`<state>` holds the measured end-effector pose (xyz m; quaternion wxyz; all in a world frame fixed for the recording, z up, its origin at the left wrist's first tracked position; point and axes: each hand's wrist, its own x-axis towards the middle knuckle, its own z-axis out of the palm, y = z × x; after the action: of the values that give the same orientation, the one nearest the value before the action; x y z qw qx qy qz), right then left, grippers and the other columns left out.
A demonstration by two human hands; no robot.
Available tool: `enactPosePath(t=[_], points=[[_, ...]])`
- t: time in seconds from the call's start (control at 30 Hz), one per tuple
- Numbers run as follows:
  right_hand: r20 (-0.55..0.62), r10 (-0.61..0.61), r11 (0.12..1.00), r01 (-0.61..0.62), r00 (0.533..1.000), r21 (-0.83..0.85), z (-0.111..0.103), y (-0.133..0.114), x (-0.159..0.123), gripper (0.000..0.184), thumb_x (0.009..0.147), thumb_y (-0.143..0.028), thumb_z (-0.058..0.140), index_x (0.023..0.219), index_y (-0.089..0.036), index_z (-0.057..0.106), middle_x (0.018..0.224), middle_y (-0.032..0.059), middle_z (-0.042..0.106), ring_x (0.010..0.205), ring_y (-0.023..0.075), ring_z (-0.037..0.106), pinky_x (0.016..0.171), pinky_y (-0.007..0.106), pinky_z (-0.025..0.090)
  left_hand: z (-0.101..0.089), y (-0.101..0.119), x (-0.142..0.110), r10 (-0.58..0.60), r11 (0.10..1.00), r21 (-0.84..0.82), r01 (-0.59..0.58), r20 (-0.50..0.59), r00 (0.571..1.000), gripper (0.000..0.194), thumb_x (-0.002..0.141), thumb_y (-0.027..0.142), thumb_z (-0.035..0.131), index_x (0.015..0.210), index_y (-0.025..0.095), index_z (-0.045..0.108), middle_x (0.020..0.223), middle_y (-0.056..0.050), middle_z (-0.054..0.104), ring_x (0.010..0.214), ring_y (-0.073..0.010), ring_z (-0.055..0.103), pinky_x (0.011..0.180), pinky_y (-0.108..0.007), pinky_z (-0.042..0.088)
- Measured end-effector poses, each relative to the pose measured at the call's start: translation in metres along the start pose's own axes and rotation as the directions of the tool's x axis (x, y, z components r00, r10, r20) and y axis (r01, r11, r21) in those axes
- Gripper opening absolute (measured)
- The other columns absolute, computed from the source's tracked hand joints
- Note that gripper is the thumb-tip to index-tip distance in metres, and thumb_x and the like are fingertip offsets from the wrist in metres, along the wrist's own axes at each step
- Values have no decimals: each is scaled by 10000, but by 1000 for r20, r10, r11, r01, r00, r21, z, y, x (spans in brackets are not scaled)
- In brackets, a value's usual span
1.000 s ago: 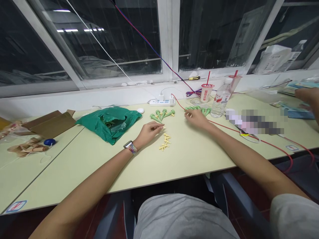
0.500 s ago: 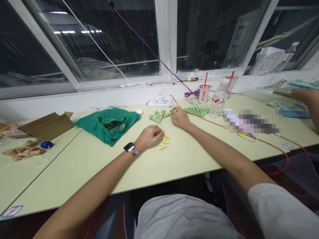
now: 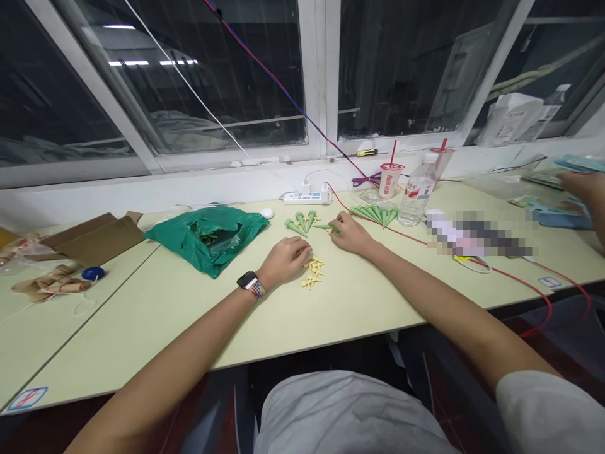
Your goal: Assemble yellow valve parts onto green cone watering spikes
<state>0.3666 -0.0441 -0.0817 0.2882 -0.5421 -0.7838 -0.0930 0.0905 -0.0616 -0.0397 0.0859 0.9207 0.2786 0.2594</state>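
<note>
My right hand [image 3: 352, 233] is closed round the wide end of a green cone [image 3: 323, 226], whose tip points left. A small yellow bit shows at its fingertips. My left hand [image 3: 282, 260], with a watch on the wrist, rests on the table with curled fingers; whatever they may hold is hidden. Touching or just beside these fingers lies a small heap of yellow figure-like pieces [image 3: 314, 271]. Several green cones [image 3: 299, 221] lie fanned out beyond my hands with yellow bits among them. More green cones [image 3: 375, 213] form a row behind my right hand.
A torn green plastic bag [image 3: 215, 257] lies left, near cardboard [image 3: 94, 238] and wooden pieces [image 3: 63, 280]. A power strip [image 3: 307, 198], paper cup [image 3: 390, 181] and water bottle [image 3: 416, 192] stand at the back. A red cable [image 3: 406, 236] crosses the right side. Another person's hand [image 3: 583, 186] is far right.
My right hand has shifted slightly right and toward me, exposing more of the green cone at its fingertips. My left hand has stayed nearly in place.
</note>
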Motion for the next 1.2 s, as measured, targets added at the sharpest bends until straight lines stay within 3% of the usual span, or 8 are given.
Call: enactPosePath(t=[0.13,0.27,0.4,0.6,0.73,0.93,1.13,1.2], points=[[-90,-40,993,49,995,109,-14,-18,-11,251,947,-195,612,1182,-161,692,1118,128,609,987,260,617,883,388,544,0,3,-2,20,999,-32,-24,-111,994,231,1074,353,511,1122,212,687,1028,-63,709,944,-235,666,893,-393,512],[-242,-168,939,229,956,255,-24,-54,-10,278,986,-229,601,1260,-184,623,1124,111,645,1002,244,649,904,376,556,0,4,-3,84,995,-39,-94,-212,974,317,1064,378,579,1344,233,607,1154,-80,674,976,-222,668,934,-396,536],[-289,-277,877,364,916,314,-24,-78,-8,210,1026,-252,551,1211,-213,640,1071,107,688,1013,250,666,923,401,567,-1,2,-3,106,988,-84,-133,-265,958,170,1069,359,573,1087,227,679,1009,-66,689,934,-213,668,859,-361,549],[-264,-127,790,259,956,556,-22,-78,-9,389,1014,-357,632,1388,-251,608,1297,112,723,1037,235,707,982,434,589,1,7,-1,-204,910,-411,57,-325,923,271,976,489,710,994,219,717,1010,-63,782,967,-231,748,916,-380,594],[-220,-50,695,192,974,693,-21,-82,-6,369,982,-312,645,1345,-246,644,1058,44,753,881,186,718,884,372,628,3,11,5,-364,752,-648,119,-258,895,379,855,557,819,924,198,719,940,-78,793,925,-261,775,872,-412,625],[-246,-92,763,227,965,605,-24,-77,0,349,983,-272,586,1317,-226,678,1130,82,745,846,176,671,795,341,603,0,9,12,-368,691,-711,133,-188,911,441,787,572,869,899,183,695,927,-98,802,923,-271,785,875,-425,632],[-195,-23,763,143,981,631,-23,-72,7,373,942,-249,604,1303,-209,688,930,29,735,781,164,667,785,311,585,2,8,17,-247,879,-470,77,-311,918,330,878,510,799,932,193,725,1008,-99,800,991,-274,776,968,-460,611],[-193,12,803,106,981,587,-25,-63,10,384,929,-237,593,1300,-210,687,959,36,746,789,171,670,801,313,578,2,6,18,-346,790,-598,135,-254,903,359,844,521,824,904,184,716,962,-102,797,947,-280,788,938,-470,629]])
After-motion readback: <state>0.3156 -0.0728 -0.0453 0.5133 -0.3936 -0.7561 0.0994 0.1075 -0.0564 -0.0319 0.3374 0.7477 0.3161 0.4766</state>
